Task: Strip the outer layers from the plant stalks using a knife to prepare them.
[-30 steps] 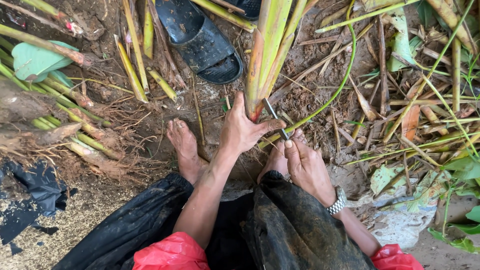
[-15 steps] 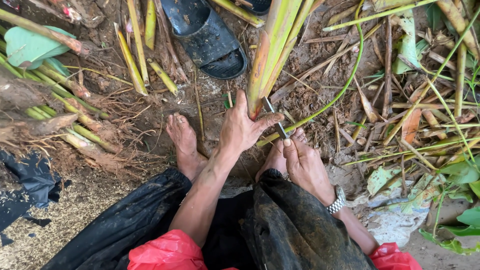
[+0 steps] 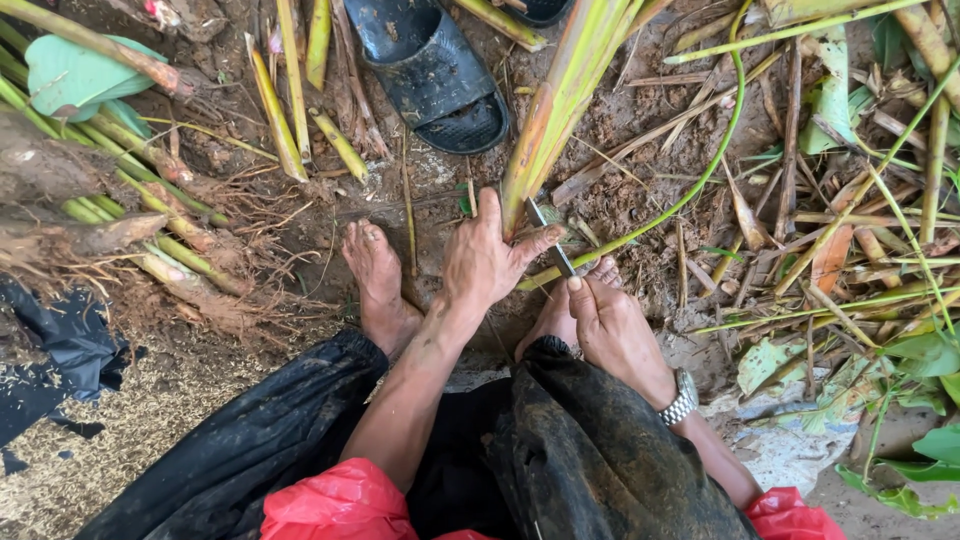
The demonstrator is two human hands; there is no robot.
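My left hand (image 3: 486,258) grips the base of a thick green-yellow plant stalk (image 3: 565,95) that slants up to the top of the view. My right hand (image 3: 612,328), with a metal watch (image 3: 682,397) on its wrist, holds a small knife (image 3: 550,240) whose blade lies against the stalk's base beside my left thumb. Both hands are over muddy ground, just above my bare feet (image 3: 378,285). I am crouched, with dark muddy trousers (image 3: 560,450) and red sleeves below.
A black sandal (image 3: 430,70) lies on the mud at top centre. Cut stalks with roots (image 3: 150,210) are piled at the left, by a broad green leaf (image 3: 75,75). Dry leaves and thin stems (image 3: 840,220) cover the right. Black plastic (image 3: 55,350) lies lower left.
The view has shifted slightly downward. Both hands stay at the stalk's base with the knife against it; little else has moved.
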